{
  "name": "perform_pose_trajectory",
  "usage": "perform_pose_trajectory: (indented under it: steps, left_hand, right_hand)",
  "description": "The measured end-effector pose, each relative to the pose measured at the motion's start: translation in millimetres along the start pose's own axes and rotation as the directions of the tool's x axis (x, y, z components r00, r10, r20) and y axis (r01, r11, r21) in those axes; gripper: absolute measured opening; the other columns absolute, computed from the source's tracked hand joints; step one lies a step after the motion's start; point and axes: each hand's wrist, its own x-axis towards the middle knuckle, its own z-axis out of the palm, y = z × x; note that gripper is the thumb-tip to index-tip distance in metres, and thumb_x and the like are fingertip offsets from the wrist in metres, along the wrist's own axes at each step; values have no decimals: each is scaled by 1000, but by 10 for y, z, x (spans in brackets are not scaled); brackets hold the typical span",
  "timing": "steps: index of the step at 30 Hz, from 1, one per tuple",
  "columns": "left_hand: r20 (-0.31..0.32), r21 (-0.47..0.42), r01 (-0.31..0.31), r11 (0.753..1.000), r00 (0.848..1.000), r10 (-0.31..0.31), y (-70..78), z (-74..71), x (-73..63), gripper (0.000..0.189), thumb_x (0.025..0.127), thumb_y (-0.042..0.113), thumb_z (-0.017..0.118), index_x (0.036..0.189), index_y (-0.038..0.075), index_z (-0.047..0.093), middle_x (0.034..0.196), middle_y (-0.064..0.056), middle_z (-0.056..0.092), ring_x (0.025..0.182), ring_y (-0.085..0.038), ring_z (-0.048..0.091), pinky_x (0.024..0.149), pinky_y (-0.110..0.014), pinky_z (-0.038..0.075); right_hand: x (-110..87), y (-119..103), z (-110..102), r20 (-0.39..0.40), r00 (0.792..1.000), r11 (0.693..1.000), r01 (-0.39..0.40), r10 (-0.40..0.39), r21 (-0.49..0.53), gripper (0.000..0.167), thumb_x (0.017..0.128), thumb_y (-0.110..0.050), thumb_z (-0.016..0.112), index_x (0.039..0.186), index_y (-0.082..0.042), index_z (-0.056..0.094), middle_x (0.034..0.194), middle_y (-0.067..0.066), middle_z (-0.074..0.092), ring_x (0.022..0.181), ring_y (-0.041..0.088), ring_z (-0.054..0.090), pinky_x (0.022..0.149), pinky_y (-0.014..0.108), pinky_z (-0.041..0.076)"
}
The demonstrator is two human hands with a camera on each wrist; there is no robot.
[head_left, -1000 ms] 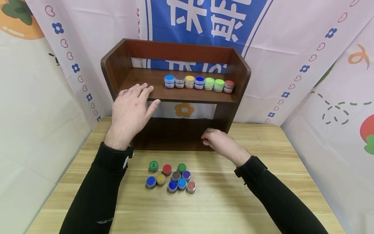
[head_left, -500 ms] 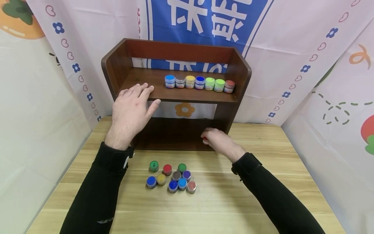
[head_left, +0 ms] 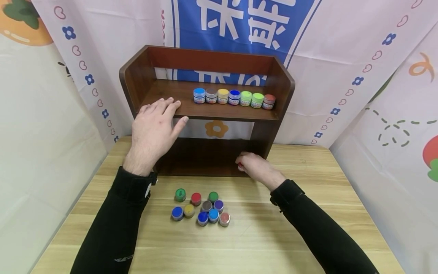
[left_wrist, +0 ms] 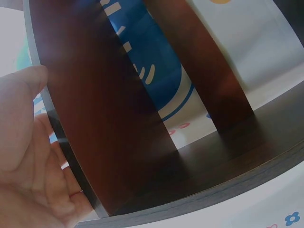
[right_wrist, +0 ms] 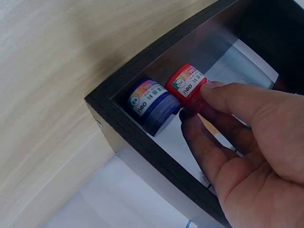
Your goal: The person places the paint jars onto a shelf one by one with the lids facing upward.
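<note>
My right hand (head_left: 256, 167) is in the lower compartment of a dark brown wooden shelf (head_left: 205, 57), at its right side. Thumb and fingers pinch a small red paint jar (right_wrist: 186, 85), which stands beside a dark blue paint jar (right_wrist: 149, 104) in the corner. In the head view my hand mostly hides the red jar, and the dark blue one is out of sight. My left hand (head_left: 152, 131) rests on the left front edge of the upper board, fingers extended and thumb spread. The left wrist view shows its thumb (left_wrist: 35, 78) touching that board's edge.
Several paint jars (head_left: 234, 97) stand in a row on the upper board's right half. On the light wooden table (head_left: 273, 236) in front lies a loose group of jars with coloured lids (head_left: 203, 218). A printed cloth (head_left: 308, 68) hangs behind the shelf.
My right wrist and forearm have shifted slightly to the left; the fingers stay on the red paint jar. My left hand and the other jars look unmoved.
</note>
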Motion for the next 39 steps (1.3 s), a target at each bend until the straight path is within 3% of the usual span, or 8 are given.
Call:
perform_pose_trajectory:
  steps: [4,20,24,29,39]
  left_hand:
    - [-7,3,-2,1000,1000,2,1,2,-1,73,124,60,48,180,14,47,187,-20,47,176,-43,42,146,-67,35]
    - [-6,0,-1,1000,1000,1,-3,4,-3,73,123,61,49,180,15,47,188,-19,46,177,-43,41,146,-67,34]
    - [0,-2,1,1000,1000,-1,-4,3,-5,73,123,61,49,181,16,46,189,-18,45,177,-43,41,147,-67,34]
    - [2,-5,2,1000,1000,-2,-5,3,-8,73,123,62,48,181,17,46,189,-17,45,178,-42,40,147,-66,33]
    - [-8,-3,1,1000,1000,-1,-1,6,-3,72,123,60,50,180,15,47,187,-18,47,177,-43,42,146,-67,34]
  right_hand:
    - [3,1,31,5,1000,1000,-2,2,-8,17,103,12,68,94,0,77,94,5,58,85,18,52,74,29,46]
    - [11,1,90,20,999,999,-32,33,-8,12,107,6,73,107,-2,82,99,7,68,87,19,59,80,34,60]
    - [4,-12,75,24,999,999,-38,39,-19,17,109,3,76,122,-1,85,112,11,78,96,22,71,92,40,70]
    - [-21,-45,15,20,998,998,-60,60,-17,28,109,1,78,137,0,83,133,17,83,117,30,81,107,44,72]
    - [-151,-139,-89,-33,999,999,4,-3,40,27,112,-2,76,139,0,82,136,17,83,124,32,83,107,44,72]
